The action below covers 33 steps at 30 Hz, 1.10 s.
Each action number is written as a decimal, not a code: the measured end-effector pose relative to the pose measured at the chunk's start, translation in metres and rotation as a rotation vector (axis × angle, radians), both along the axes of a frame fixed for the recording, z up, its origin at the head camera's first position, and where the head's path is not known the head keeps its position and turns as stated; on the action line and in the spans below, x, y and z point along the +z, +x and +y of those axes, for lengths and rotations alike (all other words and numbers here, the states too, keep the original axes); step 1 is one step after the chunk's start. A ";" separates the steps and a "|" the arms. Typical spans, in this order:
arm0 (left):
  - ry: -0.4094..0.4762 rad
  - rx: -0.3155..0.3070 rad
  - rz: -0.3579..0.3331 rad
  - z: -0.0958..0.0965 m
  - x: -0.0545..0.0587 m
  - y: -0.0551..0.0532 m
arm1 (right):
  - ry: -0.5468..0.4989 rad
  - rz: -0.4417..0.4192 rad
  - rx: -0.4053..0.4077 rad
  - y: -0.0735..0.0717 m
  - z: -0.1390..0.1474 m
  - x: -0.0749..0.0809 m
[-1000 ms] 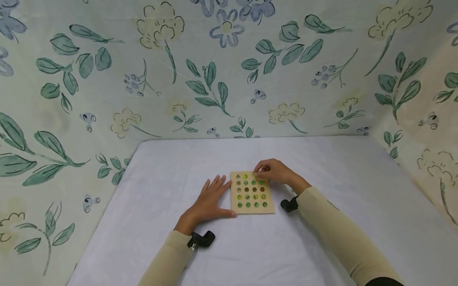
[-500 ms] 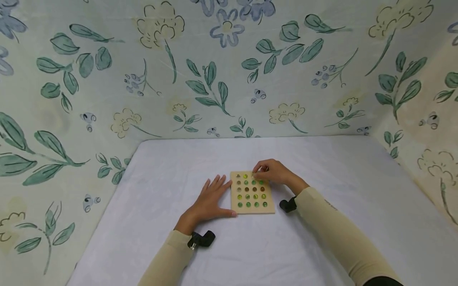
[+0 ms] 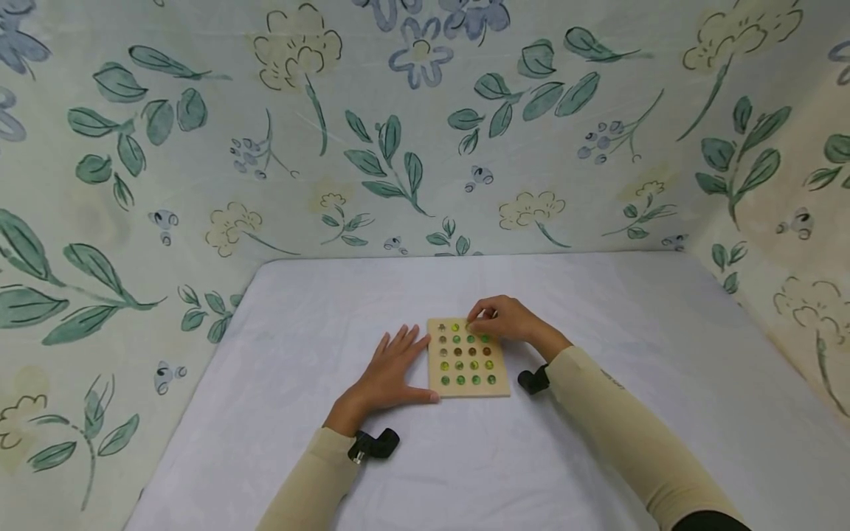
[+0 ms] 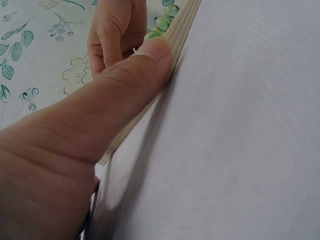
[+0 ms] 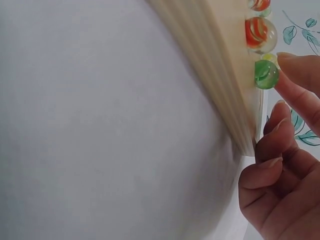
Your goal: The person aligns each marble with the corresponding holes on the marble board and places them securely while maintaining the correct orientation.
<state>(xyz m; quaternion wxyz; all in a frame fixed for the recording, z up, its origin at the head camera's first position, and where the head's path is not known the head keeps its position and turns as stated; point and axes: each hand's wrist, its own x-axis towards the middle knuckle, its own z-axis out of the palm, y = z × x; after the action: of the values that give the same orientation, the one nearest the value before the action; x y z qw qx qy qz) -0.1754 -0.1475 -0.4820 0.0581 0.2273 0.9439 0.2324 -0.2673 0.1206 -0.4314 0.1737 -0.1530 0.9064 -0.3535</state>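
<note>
A square wooden board (image 3: 502, 385) lies on the white cloth with rows of glass marbles set in it. My left hand (image 3: 392, 374) rests at its left side, fingers spread and fairly straight, with the thumb at the near left corner. At the far edge my right hand (image 3: 508, 318) bends over the back row, thumb and index finger pinching at a yellowish marble (image 5: 270, 58) in the right wrist view. A green marble (image 5: 266, 74) sits right beside those fingertips, and an orange-swirled marble (image 5: 261, 35) further along. The fingers partly hide the back row's right end.
The white-clothed table (image 3: 319, 295) extends around the board on all sides. Behind and beside it hangs a floral fabric backdrop (image 3: 425, 147). Black wrist cameras sit on both sleeves, one of them the left camera (image 3: 377, 444).
My right hand has shifted very slightly to the left along the back row. The left hand and the board have stayed in place.
</note>
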 end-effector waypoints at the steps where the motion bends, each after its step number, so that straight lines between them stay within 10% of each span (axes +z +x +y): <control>1: 0.002 0.001 -0.002 0.000 0.000 0.000 | 0.002 -0.002 -0.004 0.000 0.000 0.000; 33: 0.014 -0.001 0.013 0.001 0.002 0.002 | 0.006 0.097 0.002 0.019 0.036 0.014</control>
<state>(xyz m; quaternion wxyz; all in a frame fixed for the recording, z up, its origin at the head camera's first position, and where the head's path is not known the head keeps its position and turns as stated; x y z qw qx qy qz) -0.1734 -0.1466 -0.4799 0.0505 0.2295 0.9426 0.2374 -0.2484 0.1562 -0.4178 0.1303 -0.1704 0.9146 -0.3428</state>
